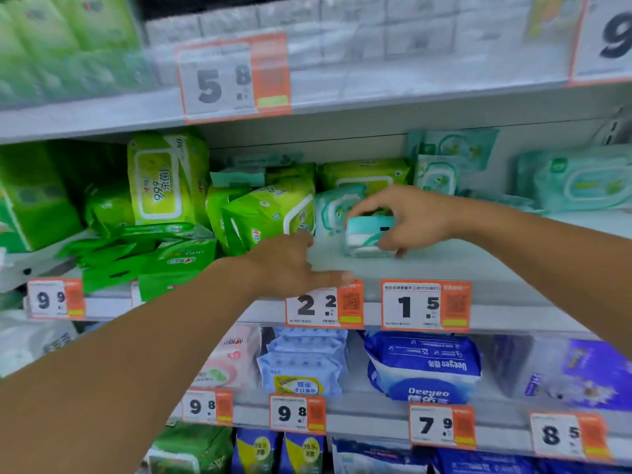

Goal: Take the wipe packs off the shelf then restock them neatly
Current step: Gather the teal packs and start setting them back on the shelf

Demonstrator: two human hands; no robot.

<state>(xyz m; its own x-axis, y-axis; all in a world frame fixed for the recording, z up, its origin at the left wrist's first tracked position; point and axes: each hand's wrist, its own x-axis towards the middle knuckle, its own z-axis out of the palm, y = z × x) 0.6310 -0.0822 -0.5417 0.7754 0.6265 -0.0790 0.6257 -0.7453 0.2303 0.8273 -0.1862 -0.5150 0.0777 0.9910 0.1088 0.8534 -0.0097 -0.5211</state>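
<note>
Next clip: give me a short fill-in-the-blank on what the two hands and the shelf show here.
1. The right hand grips a small ____ wipe pack on the shelf.
2. The left hand holds ____.
3. The price tag below the right hand reads 1 and ____.
4. The tall green pack on the left stands ____.

Missing words: teal; nothing; 5; upright

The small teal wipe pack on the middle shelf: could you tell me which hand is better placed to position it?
Right. The right hand already grips the small teal wipe pack, while the left hand lies flat on the shelf beside it.
</note>
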